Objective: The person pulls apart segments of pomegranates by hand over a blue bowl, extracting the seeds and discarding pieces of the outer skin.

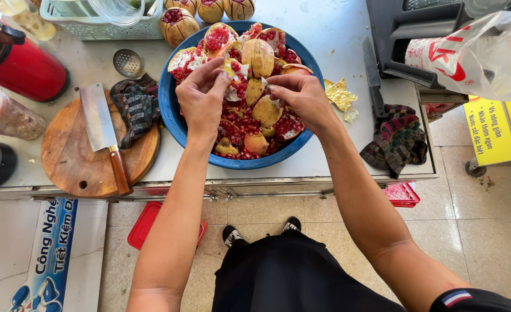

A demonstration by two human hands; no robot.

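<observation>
One blue bowl is sitting heaped with broken pomegranate pieces; three more cut pomegranates are lying just behind it. Left of the bowl, one cleaver is resting on one round wooden board. Both hands are reaching over the bowl: the left hand is pinching a pomegranate chunk, and the right hand is curling its fingertips onto it.

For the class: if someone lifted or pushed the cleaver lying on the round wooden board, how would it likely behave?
The cleaver would probably feel stiff and blade-heavy, given its broad steel blade and short wooden handle. Lying flat on the wooden cutting board, it would likely slide rather than roll or tip.
</observation>
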